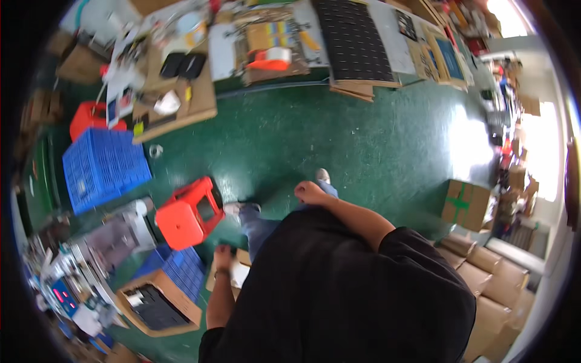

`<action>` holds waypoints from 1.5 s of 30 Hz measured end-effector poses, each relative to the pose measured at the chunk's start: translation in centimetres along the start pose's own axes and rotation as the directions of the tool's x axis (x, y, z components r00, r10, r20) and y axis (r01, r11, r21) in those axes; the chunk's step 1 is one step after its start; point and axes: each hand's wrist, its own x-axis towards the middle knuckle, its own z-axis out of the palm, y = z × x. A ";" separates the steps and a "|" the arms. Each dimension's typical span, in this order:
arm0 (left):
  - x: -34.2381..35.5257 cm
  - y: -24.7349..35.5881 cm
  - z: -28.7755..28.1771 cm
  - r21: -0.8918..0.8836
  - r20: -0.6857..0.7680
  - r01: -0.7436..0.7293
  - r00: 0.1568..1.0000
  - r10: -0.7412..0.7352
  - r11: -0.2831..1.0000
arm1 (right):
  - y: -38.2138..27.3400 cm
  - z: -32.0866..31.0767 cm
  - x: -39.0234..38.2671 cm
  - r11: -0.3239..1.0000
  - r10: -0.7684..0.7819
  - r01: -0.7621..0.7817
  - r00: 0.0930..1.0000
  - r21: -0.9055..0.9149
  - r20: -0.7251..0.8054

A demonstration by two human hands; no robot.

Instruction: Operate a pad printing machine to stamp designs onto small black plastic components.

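Observation:
My right hand (310, 193) is raised in front of my body, over my right leg, its fingers curled closed; anything inside them is hidden. My left hand (223, 259) hangs low at my left, blurred, beside a cardboard piece with white on it (242, 272), and its fingers cannot be made out. Just ahead of that hand is a red plastic stool (180, 222). My feet (233, 208) stand apart on the green floor.
A long cluttered workbench (221, 45) runs ahead. Leftward are blue crates (106, 166), an open box of black items (132, 311) and a machine (118, 233). Rightward are a taped carton (463, 206), brown packages (502, 281) and clutter along the wall (514, 175).

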 end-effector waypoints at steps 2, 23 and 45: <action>-1.2 5.4 2.9 0.046 0.041 -0.134 0.990 0.133 0.990 | 3.7 -2.8 -1.1 0.990 0.045 -0.038 0.998 0.137 -0.050; -1.7 68.3 46.4 0.714 0.617 -0.685 0.714 0.331 0.147 | 43.4 -50.4 16.9 0.021 0.653 0.179 0.743 0.984 -0.149; 0.2 68.6 50.7 0.713 0.313 -0.555 0.799 0.513 0.429 | 42.3 -57.6 21.1 -0.252 0.481 0.387 0.846 0.887 -0.232</action>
